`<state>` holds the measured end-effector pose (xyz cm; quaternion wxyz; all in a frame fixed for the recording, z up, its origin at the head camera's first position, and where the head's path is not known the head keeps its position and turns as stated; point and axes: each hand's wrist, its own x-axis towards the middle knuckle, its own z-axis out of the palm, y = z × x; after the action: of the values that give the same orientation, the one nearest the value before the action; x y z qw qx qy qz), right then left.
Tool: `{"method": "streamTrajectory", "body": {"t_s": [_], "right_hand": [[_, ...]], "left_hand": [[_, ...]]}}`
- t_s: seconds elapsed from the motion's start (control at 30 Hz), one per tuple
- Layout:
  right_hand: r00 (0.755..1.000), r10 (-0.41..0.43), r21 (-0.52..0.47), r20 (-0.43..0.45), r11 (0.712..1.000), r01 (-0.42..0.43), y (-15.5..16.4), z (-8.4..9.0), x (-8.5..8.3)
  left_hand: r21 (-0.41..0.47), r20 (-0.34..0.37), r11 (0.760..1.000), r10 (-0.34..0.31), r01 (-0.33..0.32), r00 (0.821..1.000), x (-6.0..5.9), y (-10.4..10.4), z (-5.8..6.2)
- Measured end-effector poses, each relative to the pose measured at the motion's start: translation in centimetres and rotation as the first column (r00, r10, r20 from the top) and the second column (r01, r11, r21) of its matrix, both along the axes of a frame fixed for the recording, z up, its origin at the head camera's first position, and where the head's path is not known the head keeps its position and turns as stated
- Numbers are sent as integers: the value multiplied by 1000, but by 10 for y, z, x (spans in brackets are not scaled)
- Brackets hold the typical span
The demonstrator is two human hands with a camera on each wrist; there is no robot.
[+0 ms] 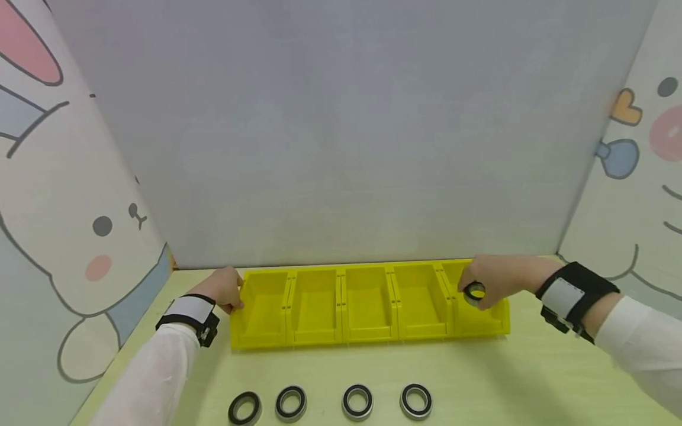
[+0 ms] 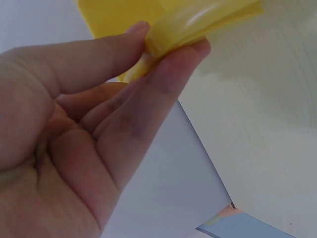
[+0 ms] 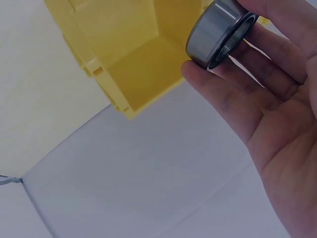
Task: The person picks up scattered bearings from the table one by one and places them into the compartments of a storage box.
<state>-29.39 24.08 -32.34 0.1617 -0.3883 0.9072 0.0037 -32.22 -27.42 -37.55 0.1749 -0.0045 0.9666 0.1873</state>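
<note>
A row of joined yellow bins (image 1: pixel 367 335) stands along the back of the table. At its left end my left hand (image 1: pixel 225 289) pinches the outer wall of the end bin; in the left wrist view, thumb and fingers grip that yellow rim (image 2: pixel 198 22). Over the rightmost bin, my right hand (image 1: pixel 489 278) holds a ball bearing (image 1: pixel 472 294) between thumb and fingers. Close up in the right wrist view, the bearing (image 3: pixel 210 37) has a shiny steel outer ring, held by its edges with the yellow bin behind it.
Several more bearings lie in a line on the table in front of the bins, among them the leftmost (image 1: pixel 245 408) and the rightmost (image 1: pixel 416 401). A grey wall (image 1: pixel 351 148) rises right behind the bins. Panels with cartoon drawings (image 1: pixel 80 195) flank both sides.
</note>
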Motion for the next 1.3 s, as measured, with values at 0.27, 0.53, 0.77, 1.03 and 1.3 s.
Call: {"method": "streamTrajectory", "body": {"t_s": [0.27,0.53,0.77,1.03,1.3], "right_hand": [[996,-16,-22,-84,1000,14,4,-6,-27],[989,-133,-41,-61,991,130,5,-27,-39],[965,-262,-70,4,963,262,3,-58,-47],[964,-263,-119,-36,959,257,5,-93,-55],[952,-303,-147,-48,945,293,4,-110,-56]], "left_hand": [[-11,1,1000,16,-16,1000,-1,0,-3],[-16,13,1000,25,-25,1000,0,1,-4],[-31,5,1000,4,-4,1000,2,2,-4],[-31,-4,999,6,-7,1000,2,3,-6],[-53,-12,999,1,-2,1000,-1,2,-10]]}}
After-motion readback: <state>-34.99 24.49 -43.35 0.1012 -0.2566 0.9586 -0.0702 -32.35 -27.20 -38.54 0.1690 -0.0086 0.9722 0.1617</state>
